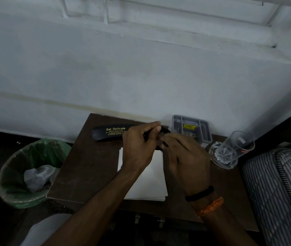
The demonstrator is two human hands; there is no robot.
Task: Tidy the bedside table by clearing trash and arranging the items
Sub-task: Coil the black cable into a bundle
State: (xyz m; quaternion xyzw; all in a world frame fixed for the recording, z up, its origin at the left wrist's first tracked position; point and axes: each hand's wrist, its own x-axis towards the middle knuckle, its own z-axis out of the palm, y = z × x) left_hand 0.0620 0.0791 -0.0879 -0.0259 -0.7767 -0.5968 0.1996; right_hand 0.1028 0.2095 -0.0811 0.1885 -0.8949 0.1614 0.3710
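On the dark brown bedside table [88,166] a black spectacle case [109,133] with yellow "Sai Opticals" lettering lies along the back edge. Over its right end my left hand [141,144] and my right hand [183,157] meet, both with fingers curled round a small black object [166,130]. Most of that object is hidden by my fingers, so I cannot tell what it is. A folded white paper [150,180] lies flat on the table under my hands.
A grey compartment tray [206,128] with a yellow label stands at the back right by the wall. An empty drinking glass [230,150] stands at the right edge. A green-lined bin [8,174] holding crumpled plastic sits left of the table. A striped mattress [279,183] lies to the right.
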